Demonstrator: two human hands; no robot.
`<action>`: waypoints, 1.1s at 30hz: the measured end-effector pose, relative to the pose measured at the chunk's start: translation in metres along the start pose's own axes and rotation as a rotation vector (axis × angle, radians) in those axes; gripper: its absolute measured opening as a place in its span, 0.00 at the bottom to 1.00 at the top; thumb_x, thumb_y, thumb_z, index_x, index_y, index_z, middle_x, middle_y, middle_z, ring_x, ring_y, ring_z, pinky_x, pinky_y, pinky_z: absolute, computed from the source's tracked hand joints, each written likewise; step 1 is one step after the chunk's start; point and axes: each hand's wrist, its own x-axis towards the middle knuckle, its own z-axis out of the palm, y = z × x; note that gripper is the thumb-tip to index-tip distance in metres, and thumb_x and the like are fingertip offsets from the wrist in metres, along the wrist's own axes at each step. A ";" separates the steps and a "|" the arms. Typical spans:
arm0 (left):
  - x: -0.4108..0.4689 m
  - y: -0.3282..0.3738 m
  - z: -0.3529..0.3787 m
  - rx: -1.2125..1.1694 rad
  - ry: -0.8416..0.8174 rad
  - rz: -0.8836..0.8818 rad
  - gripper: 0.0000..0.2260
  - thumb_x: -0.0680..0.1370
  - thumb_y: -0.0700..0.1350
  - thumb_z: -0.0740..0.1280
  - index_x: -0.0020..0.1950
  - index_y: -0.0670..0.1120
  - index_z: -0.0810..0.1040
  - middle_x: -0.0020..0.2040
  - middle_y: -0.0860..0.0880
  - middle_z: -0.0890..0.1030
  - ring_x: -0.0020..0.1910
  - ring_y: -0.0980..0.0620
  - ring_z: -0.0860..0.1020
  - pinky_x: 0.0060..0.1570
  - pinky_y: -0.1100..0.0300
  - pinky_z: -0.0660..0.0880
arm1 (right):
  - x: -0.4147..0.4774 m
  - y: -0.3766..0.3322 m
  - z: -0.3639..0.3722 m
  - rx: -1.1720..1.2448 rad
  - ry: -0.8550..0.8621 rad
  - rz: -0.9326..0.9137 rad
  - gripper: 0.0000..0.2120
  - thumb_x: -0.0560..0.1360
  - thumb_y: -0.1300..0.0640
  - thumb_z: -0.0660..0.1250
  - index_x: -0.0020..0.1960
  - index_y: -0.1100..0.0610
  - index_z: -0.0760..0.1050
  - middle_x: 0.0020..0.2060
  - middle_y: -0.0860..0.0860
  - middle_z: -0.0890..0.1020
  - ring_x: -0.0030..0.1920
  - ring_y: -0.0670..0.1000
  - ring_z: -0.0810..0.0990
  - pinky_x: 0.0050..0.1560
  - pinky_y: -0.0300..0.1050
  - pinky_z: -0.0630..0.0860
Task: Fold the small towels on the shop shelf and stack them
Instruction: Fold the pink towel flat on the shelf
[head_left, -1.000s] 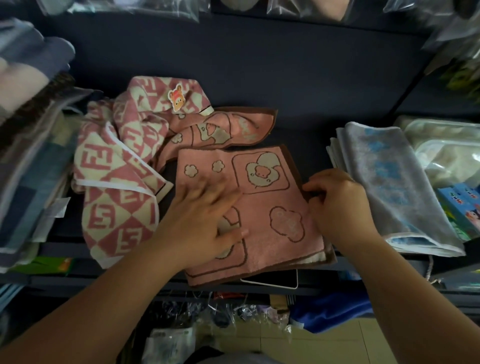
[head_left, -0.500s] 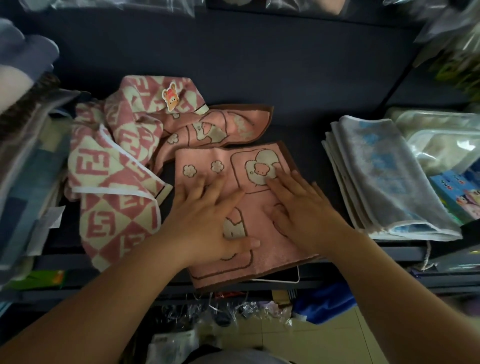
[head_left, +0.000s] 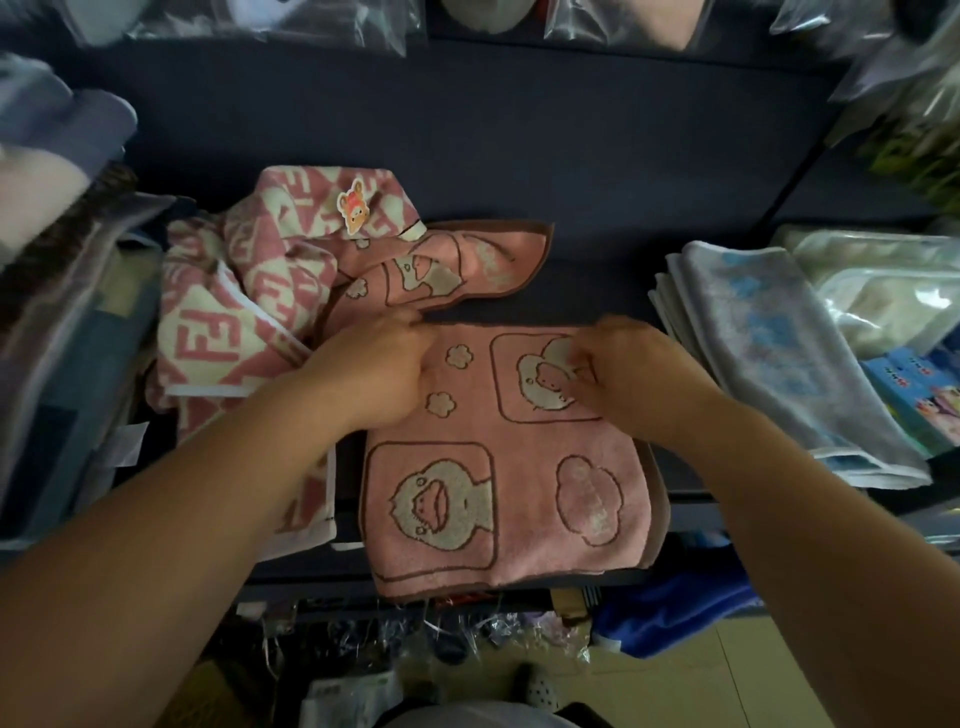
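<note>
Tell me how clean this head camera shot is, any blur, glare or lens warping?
Head view: dim overall, yet the pink towel in the middle is sharp enough to read its cartoon prints; the plastic bags at top right are smeared; glare sits on the wrapped pack at right; the wide lens stretches things toward the corners.

Folded pink duck towel (head_left: 509, 483) laid flat at shelf (head_left: 519, 156) front; second duck towel (head_left: 457, 265) crumpled behind; patterned towels (head_left: 234, 312) heaped left.
</note>
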 end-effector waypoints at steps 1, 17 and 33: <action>0.004 -0.001 -0.003 -0.007 -0.005 -0.010 0.21 0.80 0.50 0.64 0.73 0.45 0.73 0.71 0.45 0.71 0.67 0.44 0.72 0.66 0.49 0.71 | 0.010 0.002 -0.002 0.019 -0.019 -0.019 0.18 0.76 0.46 0.69 0.64 0.52 0.78 0.62 0.53 0.76 0.61 0.55 0.77 0.63 0.51 0.74; 0.046 -0.010 -0.028 -0.031 -0.170 -0.131 0.12 0.71 0.51 0.75 0.51 0.47 0.81 0.48 0.49 0.80 0.46 0.50 0.78 0.44 0.57 0.77 | 0.064 0.015 -0.024 -0.076 -0.213 -0.156 0.13 0.73 0.47 0.74 0.39 0.46 0.69 0.47 0.49 0.74 0.47 0.50 0.75 0.42 0.46 0.69; 0.039 -0.003 -0.013 -0.403 0.112 -0.273 0.47 0.62 0.53 0.77 0.78 0.52 0.60 0.67 0.49 0.76 0.63 0.47 0.77 0.62 0.49 0.76 | 0.044 0.000 -0.014 -0.040 -0.297 -0.239 0.44 0.71 0.31 0.67 0.78 0.32 0.44 0.81 0.47 0.44 0.80 0.57 0.39 0.78 0.61 0.42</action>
